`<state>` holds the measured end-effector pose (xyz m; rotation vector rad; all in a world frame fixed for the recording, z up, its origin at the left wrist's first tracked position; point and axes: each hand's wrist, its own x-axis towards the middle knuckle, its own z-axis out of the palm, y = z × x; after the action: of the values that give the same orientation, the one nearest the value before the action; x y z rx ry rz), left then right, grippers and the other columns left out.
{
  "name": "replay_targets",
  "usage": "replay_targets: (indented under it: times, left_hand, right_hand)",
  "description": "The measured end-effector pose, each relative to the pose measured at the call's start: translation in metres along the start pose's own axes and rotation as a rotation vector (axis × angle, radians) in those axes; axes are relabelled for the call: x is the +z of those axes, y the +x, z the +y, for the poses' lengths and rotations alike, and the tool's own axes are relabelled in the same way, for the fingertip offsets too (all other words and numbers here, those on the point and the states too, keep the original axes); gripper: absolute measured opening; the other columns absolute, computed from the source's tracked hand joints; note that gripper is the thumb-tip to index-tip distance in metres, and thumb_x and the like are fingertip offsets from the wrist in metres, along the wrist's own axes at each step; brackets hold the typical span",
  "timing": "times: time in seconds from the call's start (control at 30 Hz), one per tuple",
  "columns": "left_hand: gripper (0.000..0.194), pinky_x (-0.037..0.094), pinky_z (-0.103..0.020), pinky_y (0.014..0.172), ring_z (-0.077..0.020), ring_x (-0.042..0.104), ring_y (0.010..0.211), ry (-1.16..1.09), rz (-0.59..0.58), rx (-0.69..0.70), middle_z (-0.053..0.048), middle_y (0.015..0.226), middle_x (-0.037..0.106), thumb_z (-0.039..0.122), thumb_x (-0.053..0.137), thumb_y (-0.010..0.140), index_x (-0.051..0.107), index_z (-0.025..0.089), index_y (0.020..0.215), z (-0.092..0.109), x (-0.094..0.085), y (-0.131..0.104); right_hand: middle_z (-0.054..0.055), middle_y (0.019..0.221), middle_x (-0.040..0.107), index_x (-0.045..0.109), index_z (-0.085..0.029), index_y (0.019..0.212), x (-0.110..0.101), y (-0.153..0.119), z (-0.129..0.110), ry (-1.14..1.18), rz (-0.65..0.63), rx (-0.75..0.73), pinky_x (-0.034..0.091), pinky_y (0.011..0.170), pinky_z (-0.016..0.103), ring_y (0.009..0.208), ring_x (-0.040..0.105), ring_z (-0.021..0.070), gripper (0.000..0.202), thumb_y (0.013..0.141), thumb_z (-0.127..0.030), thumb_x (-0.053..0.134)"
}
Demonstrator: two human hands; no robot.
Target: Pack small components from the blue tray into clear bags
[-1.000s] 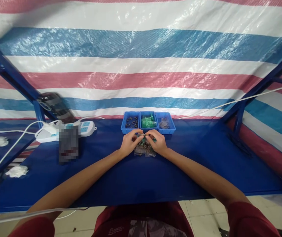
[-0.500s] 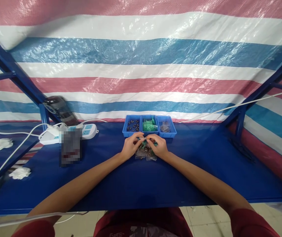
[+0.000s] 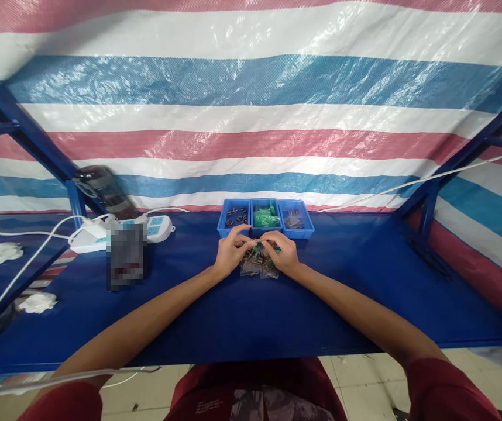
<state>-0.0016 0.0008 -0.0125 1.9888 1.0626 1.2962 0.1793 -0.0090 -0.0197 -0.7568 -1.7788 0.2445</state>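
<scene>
My left hand (image 3: 231, 251) and my right hand (image 3: 282, 251) meet fingertip to fingertip above the middle of the table. Between them is the pale edge of a small clear plastic bag (image 3: 257, 241), pinched from both sides. The left index finger is raised off the pinch, while the right fingers are curled in. Just below the fingers lies a heap of small filled clear bags (image 3: 257, 269), with green and metallic bits showing through. The contents of the held bag are partly hidden and too small to make out.
Behind my hands stand three joined blue bins: one with small dark metal parts (image 3: 236, 217), one with green pieces (image 3: 265, 216), one with greyish clear pieces (image 3: 294, 220). A white power strip (image 3: 160, 228), a blurred-out dark object (image 3: 126, 257) and crumpled white tissue (image 3: 38, 302) are on the left.
The left index finger has lifted away from the thumb, and a pale bag edge now shows between the fingertips. The view has tilted slightly down.
</scene>
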Motion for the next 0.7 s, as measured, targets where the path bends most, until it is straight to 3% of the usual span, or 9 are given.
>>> replay_targets:
  times: [0.7]
  left_hand:
    - [0.051, 0.042, -0.018, 0.037, -0.0056, 0.048, 0.034, -0.009, 0.03, 0.012, 0.001, 0.071, 0.068, 0.041, 0.063, 0.08, 0.046, 0.021, 0.124, 0.0033, -0.0024, -0.003]
  right_hand:
    - [0.009, 0.102, 0.068, 0.055, -0.02, 0.092, 0.0039, -0.0033, 0.0022, 0.057, -0.079, 0.133, 0.055, 0.061, 0.026, 0.06, 0.065, 0.0123, 0.016, 0.093, -0.03, 0.043]
